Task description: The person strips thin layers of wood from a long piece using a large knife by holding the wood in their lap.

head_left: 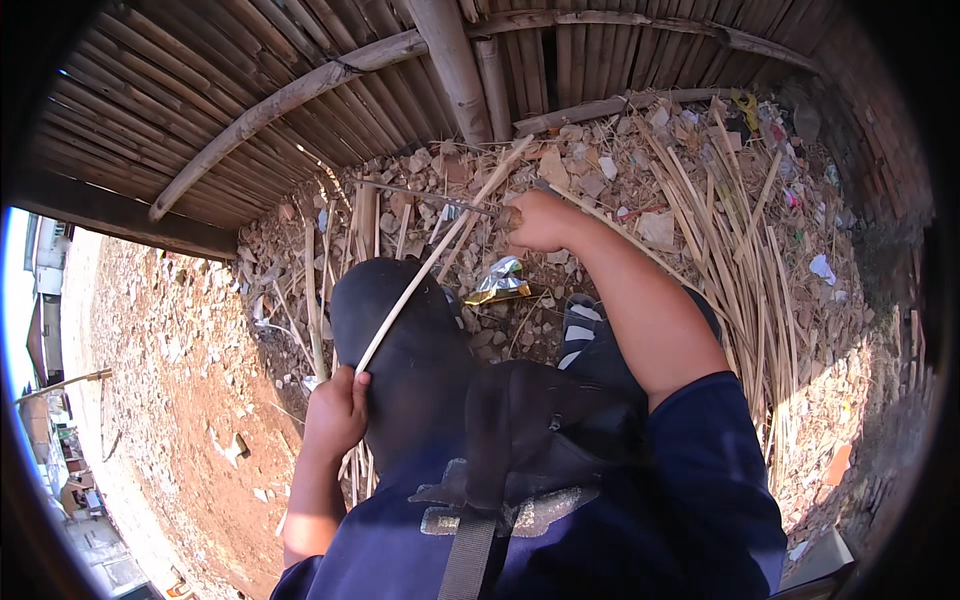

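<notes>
**A:** Item one, the thing in hand?

**B:** I log one thin bamboo strip (420,275), pale, long and narrow. It runs on a slant from lower left to upper right, across the person's dark-clad knee (390,330). Its upper end reaches the rubble near the foot of the bamboo wall.

**A:** Hands?

**B:** Left hand (335,415): fingers clenched round the strip's lower end, beside the knee. Right hand (538,222): arm stretched forward, fingers closed in a fist at the upper part of the strip. A thin dark blade or rod (420,195) sticks out leftward from that fist; I cannot tell which it is.

**A:** Nearby stock?

**B:** More split bamboo strips (735,230), a loose sheaf lying on the ground to the right of the right arm, fanning up toward the wall. A few shorter strips stand just left of the knee. One crumpled silver and gold foil wrapper (500,282) on the ground between knee and right forearm. A striped shoe (580,325) just below it.

**A:** Surroundings?

**B:** Ground of broken brick and stone rubble (590,170), with scraps of litter at the far right. Bamboo slat wall (300,130) braced by thick poles across the top. Bare reddish earth (190,370) to the left. The person wears a navy top, with a dark strapped bag (530,430) at the chest.
</notes>
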{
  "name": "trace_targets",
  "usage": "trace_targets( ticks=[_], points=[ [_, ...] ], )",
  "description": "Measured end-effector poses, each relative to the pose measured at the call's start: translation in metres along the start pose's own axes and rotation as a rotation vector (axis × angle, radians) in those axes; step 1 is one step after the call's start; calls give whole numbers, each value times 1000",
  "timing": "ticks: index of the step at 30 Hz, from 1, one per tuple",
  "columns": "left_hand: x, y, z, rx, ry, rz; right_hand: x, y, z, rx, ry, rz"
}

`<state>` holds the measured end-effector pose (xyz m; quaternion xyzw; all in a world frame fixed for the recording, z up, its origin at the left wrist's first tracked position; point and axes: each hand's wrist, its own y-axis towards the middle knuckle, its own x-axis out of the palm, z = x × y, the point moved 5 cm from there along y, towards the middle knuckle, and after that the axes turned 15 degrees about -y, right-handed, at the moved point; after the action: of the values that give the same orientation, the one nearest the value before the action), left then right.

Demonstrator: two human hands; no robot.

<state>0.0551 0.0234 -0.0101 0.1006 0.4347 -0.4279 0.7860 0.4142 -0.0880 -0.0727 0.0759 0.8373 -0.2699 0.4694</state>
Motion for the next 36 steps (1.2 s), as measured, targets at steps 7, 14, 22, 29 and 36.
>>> trace_targets(
  ticks=[7,14,22,29,36],
  points=[
    [0,-5,-7,-22,-10,-13,-9,-24,-50,-73,-176,66],
    [-4,-2,-3,-12,44,-13,-8,-5,-11,38,-119,120],
    [0,3,-8,4,-68,-37,-7,3,21,87,126,39],
    [-4,-2,-18,10,-51,-38,-11,-22,-56,-141,-204,205],
    [-6,5,-13,23,-56,-73,-32,6,75,231,168,336]
  ],
)
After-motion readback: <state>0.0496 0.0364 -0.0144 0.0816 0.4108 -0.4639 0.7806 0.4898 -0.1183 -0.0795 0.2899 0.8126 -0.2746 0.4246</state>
